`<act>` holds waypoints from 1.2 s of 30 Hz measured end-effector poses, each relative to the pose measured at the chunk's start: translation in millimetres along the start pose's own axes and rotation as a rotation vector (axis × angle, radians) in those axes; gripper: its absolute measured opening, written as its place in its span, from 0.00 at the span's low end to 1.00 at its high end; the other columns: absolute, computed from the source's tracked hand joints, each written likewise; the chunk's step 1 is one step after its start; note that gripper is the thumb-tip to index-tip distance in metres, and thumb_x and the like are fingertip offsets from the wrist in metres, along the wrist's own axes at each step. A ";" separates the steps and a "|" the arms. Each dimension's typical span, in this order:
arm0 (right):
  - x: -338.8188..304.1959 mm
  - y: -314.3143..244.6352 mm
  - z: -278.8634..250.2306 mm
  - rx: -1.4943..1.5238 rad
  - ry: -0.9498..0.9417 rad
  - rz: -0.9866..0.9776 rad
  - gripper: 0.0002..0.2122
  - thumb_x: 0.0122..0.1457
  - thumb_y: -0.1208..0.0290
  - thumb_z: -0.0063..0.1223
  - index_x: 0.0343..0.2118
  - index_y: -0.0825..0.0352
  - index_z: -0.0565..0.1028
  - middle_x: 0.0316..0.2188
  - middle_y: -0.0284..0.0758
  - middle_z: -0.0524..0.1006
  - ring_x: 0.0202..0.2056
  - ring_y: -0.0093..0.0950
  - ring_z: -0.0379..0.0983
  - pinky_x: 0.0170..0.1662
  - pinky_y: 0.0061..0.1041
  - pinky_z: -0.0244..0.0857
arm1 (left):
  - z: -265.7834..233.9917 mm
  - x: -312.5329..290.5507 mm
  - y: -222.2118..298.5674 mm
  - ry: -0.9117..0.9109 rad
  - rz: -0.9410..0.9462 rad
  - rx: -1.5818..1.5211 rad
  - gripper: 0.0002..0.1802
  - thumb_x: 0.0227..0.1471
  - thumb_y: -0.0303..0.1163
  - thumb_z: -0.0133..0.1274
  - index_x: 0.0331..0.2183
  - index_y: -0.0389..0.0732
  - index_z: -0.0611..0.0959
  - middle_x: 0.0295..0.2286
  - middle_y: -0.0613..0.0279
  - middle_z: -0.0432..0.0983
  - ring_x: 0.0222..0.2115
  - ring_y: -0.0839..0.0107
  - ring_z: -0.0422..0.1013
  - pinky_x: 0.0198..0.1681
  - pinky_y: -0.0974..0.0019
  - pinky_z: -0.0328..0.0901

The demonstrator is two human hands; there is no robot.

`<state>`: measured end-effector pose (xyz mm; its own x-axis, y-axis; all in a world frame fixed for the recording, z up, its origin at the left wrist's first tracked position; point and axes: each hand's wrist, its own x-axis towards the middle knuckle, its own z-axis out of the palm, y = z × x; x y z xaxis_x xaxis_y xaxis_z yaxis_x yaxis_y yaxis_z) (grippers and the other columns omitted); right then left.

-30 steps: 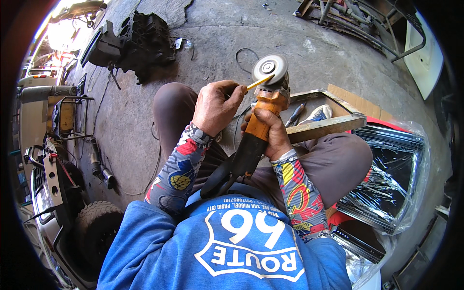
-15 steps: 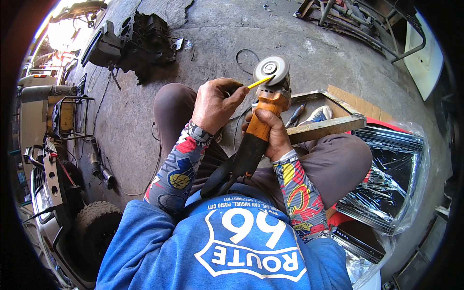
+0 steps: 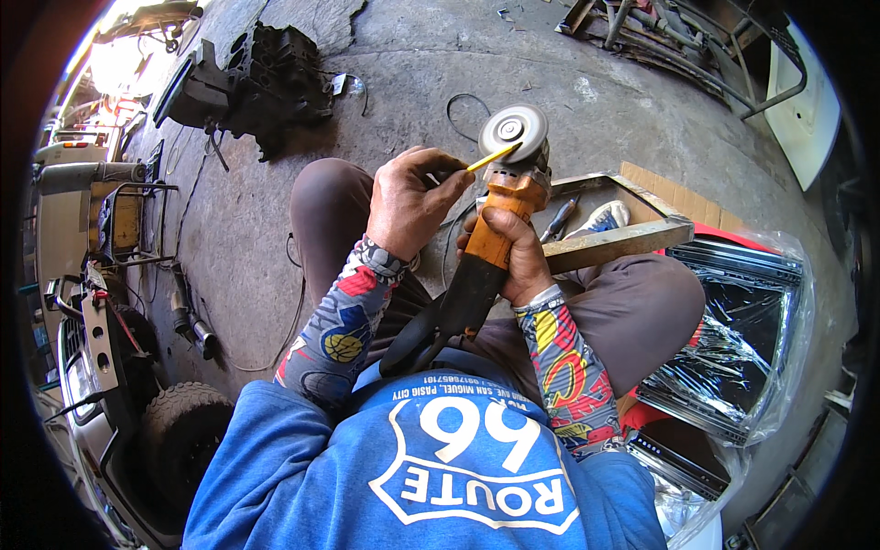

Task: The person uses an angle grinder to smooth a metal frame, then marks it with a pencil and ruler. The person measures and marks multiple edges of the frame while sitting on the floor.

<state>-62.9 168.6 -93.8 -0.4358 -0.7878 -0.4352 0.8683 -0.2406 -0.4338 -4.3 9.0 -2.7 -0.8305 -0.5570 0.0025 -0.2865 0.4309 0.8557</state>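
My right hand [image 3: 518, 252] is wrapped round the orange and black body of an angle grinder [image 3: 490, 246]. The tool stands tilted in front of me, its pale round disc [image 3: 515, 131] at the far end, facing up. My left hand [image 3: 410, 200] is closed, pinching a thin yellow stick that looks like a pencil [image 3: 490, 158]. Its dark tip lies over the disc near the hub; whether it presses on the surface I cannot tell. The fingertips of my left hand are partly hidden behind its thumb.
Beyond my right knee lie a metal frame [image 3: 616, 247], a dark-handled tool [image 3: 560, 218] and cardboard [image 3: 674, 194]. Plastic-wrapped black panels [image 3: 733, 321] are at right. An engine block [image 3: 275, 87] sits far left, a tyre [image 3: 188, 426] near left. A loop of cable [image 3: 454, 115] crosses the concrete floor.
My left hand and the pencil have shifted only very slightly. The grinder and my right hand stay in place.
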 end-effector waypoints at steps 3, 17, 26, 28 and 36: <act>0.1 0.0 -0.4 -0.011 0.009 0.009 0.17 0.57 0.60 0.63 0.42 0.66 0.74 0.32 0.37 0.80 0.33 0.32 0.82 0.39 0.35 0.80 | -1.0 -0.4 0.9 -0.006 0.001 0.046 0.10 0.55 0.31 0.66 0.35 0.34 0.87 0.23 0.68 0.78 0.23 0.85 0.68 0.25 0.74 0.64; 1.1 2.1 -2.0 0.000 0.006 0.013 0.16 0.57 0.61 0.63 0.43 0.65 0.73 0.32 0.37 0.80 0.34 0.33 0.82 0.39 0.36 0.80 | 2.0 -1.1 0.0 0.007 -0.029 0.017 0.08 0.53 0.27 0.66 0.33 0.34 0.85 0.25 0.68 0.79 0.25 0.83 0.69 0.27 0.74 0.65; 1.7 0.3 -1.5 -0.006 -0.009 0.036 0.15 0.58 0.62 0.63 0.42 0.65 0.73 0.32 0.36 0.80 0.33 0.32 0.82 0.39 0.36 0.80 | 0.2 -1.8 5.6 -0.086 -0.154 -0.048 0.17 0.67 0.37 0.52 0.36 0.31 0.82 0.28 0.63 0.80 0.31 0.77 0.74 0.35 0.71 0.69; 1.3 0.0 -1.2 -0.002 0.000 0.040 0.15 0.58 0.62 0.63 0.42 0.65 0.73 0.32 0.36 0.80 0.33 0.32 0.82 0.39 0.36 0.79 | -1.1 -2.3 6.5 -0.117 -0.164 -0.037 0.18 0.68 0.39 0.51 0.38 0.31 0.82 0.28 0.63 0.79 0.31 0.77 0.74 0.35 0.70 0.69; 1.1 0.4 -0.7 0.034 0.003 0.052 0.15 0.58 0.62 0.63 0.42 0.66 0.74 0.32 0.36 0.80 0.32 0.32 0.82 0.38 0.34 0.79 | -7.1 -4.6 13.4 -0.186 -0.153 -0.099 0.18 0.69 0.40 0.50 0.37 0.34 0.82 0.23 0.69 0.73 0.24 0.81 0.67 0.27 0.73 0.63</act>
<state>-63.2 168.0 -95.0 -0.3904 -0.7979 -0.4593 0.8975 -0.2186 -0.3831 -1.0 12.3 12.4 -0.8573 -0.4662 -0.2185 -0.3752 0.2750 0.8852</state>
